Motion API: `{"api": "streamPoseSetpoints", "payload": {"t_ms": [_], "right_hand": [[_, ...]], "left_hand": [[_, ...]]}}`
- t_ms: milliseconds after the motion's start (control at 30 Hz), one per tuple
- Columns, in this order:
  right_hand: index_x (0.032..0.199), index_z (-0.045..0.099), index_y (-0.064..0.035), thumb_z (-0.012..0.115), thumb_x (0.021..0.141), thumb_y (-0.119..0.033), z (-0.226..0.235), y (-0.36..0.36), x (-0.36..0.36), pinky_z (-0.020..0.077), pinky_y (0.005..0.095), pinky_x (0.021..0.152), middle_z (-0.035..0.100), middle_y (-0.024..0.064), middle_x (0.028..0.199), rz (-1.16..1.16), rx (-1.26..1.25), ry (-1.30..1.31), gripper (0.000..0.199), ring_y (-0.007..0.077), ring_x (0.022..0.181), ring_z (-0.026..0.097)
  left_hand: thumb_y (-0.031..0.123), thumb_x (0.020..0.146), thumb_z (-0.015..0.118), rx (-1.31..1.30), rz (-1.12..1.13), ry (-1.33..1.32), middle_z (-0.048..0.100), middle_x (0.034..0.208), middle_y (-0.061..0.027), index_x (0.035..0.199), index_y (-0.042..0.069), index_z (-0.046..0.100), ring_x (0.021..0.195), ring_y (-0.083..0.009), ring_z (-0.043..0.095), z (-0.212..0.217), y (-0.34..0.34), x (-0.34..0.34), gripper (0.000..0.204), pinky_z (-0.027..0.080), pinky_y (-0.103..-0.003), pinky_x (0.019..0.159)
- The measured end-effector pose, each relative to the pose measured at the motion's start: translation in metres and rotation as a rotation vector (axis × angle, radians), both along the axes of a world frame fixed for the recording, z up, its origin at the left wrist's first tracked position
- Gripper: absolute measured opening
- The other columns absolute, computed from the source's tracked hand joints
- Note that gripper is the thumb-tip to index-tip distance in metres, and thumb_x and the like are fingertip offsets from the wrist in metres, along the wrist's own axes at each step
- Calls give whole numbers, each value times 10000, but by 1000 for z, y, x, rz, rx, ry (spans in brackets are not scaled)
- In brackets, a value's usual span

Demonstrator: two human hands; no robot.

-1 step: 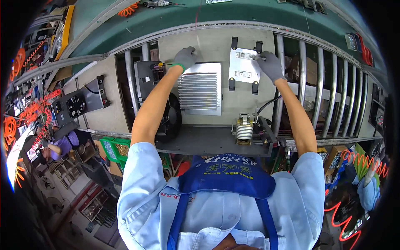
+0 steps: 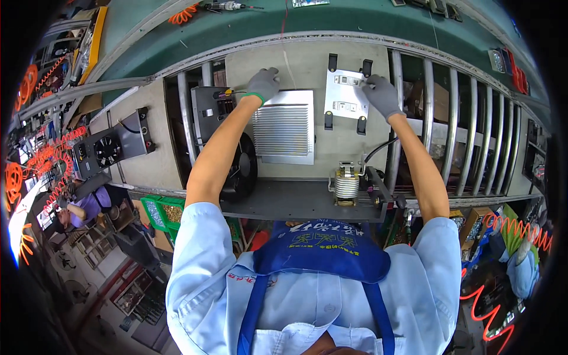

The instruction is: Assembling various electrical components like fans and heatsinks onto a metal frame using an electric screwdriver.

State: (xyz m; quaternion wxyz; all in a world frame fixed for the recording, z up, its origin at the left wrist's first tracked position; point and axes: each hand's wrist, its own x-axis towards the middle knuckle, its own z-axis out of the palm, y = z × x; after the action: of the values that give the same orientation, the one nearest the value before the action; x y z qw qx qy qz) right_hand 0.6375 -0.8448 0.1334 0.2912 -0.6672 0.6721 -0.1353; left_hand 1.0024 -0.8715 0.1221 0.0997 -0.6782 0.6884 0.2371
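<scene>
My left hand [image 2: 263, 82], in a grey glove with a green cuff, is at the far edge of a finned metal heat sink [image 2: 284, 127]. Its fingers are loosely bent, slightly apart, and nothing shows in them. To the right, my right hand [image 2: 381, 96], also gloved, closes on the upper right edge of a white plate [image 2: 346, 94]. Two small rectangular fittings sit on that plate, and black feet stick out at its corners. The fingertips on the plate's edge are partly hidden. Below the heat sink lies a dark metal housing [image 2: 290, 198].
A large black fan [image 2: 241, 168] stands by my left forearm. On the housing's right end sits a coiled metal part [image 2: 347, 183] with a black cable. Metal rollers [image 2: 452, 130] run along the right. Green bins [image 2: 163, 213] hold small parts; a co-worker [image 2: 89, 207] is at the far left.
My right hand and the white plate have shifted very slightly left. My left hand has edged slightly to the right.
</scene>
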Motion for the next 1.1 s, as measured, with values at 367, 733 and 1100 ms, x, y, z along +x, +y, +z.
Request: {"api": "streamPoseSetpoints", "payload": {"t_ms": [367,733,1100], "right_hand": [[1017,637,-62,647,853,-327,37,48,53,516,415,766,660,158,947,219,53,-200,312,341,875,648],[952,655,-39,664,855,-238,42,40,45,526,376,676,668,142,906,121,110,-422,221,300,757,665],[961,665,-38,661,855,-194,32,34,45,523,351,663,670,137,881,80,136,-480,189,283,740,668]], "left_hand": [[169,885,505,-180,-628,-299,434,1416,-120,1206,191,609,1298,-303,431,-36,-44,-30,338,425,-417,948],[194,859,528,-509,-840,-322,554,1222,-101,1122,164,611,1246,-305,459,-70,-129,-12,278,410,-422,937],[159,854,537,-559,-760,-201,637,850,-82,983,139,594,811,-299,651,21,-165,-11,142,507,-443,675]]}}
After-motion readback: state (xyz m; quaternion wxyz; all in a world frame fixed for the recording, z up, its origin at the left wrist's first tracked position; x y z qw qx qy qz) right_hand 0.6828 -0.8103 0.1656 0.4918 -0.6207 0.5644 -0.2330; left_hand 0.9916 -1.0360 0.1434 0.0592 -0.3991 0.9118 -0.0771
